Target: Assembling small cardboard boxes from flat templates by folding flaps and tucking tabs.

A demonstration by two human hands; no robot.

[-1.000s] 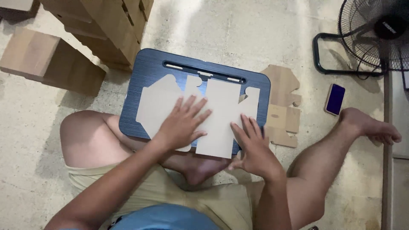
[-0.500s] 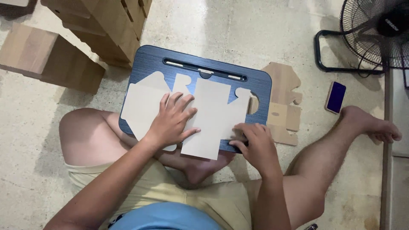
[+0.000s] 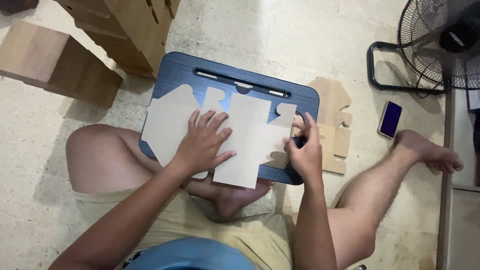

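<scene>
A flat pale cardboard cutout (image 3: 250, 135) with flaps and notches lies spread over a dark blue lap desk (image 3: 185, 67) that rests on my crossed legs. My left hand (image 3: 202, 142) presses flat on the cutout's left half with its fingers spread. At the cutout's right edge, my right hand (image 3: 306, 152) has its fingers curled beside a notched flap. Something small and dark shows between thumb and fingers; whether the hand grips it or the flap is unclear.
A second brown cardboard cutout (image 3: 332, 100) lies on the floor right of the desk. A dark phone (image 3: 390, 119) lies beyond it, near a black standing fan (image 3: 440, 40). Folded cardboard boxes (image 3: 130, 30) and another box (image 3: 55, 65) stand at the upper left.
My right hand left the cutout's lower right part and moved up to its right edge, fingers now curled. The cutout shifted slightly left on the desk under my left hand.
</scene>
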